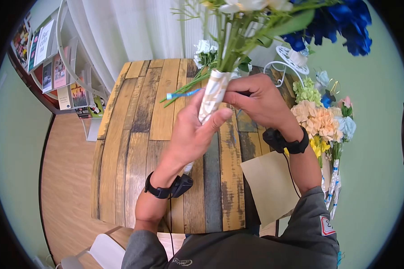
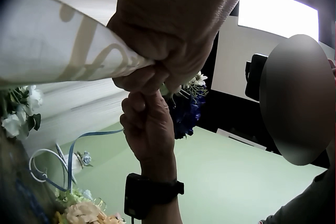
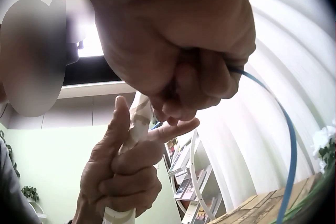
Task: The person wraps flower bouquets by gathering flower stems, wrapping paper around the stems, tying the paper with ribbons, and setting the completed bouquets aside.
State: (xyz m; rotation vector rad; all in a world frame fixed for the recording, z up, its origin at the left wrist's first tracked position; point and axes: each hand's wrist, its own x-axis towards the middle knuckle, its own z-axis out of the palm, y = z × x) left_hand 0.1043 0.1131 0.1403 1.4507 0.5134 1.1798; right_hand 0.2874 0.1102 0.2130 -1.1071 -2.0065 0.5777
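Far left of the head view we logged a white rack (image 1: 67,67) with leaflets (image 1: 45,42), then white curtain (image 1: 134,27) along the top. Wooden plank table (image 1: 134,148) filled the centre. Left hand (image 1: 191,134) sat mid-frame, fingers curled round the paper-wrapped stem of the bouquet (image 1: 213,96), thumb lying along the wrap; hand clenched on it, grasping the wrap. The bouquet stood above the table at centre-top, stems running up out of the wrap into white and blue blooms (image 1: 341,22) at the top edge. A blue ribbon (image 1: 182,94) stuck out left of the wrap near the stems. Right hand (image 1: 260,101) was just right of the wrap's upper end, touching it, fingers curled tight; in the right wrist view we saw it pinching the ribbon (image 3: 286,129), which trailed down toward the lower right of that frame, with the left hand (image 3: 123,174) below gripping the wrap (image 3: 137,124). Left wrist view showed the wrap (image 2: 58,45) upper left, right hand (image 2: 149,124) just under it, ribbon (image 2: 79,145) looping lower left. Both wrists wore black bands. Right of centre a tan paper sheet (image 1: 267,184) lay on the table's lower right corner. Further right, loose flowers (image 1: 321,119), peach, green, pale blue, lay beside a white wire stand (image 1: 292,60).
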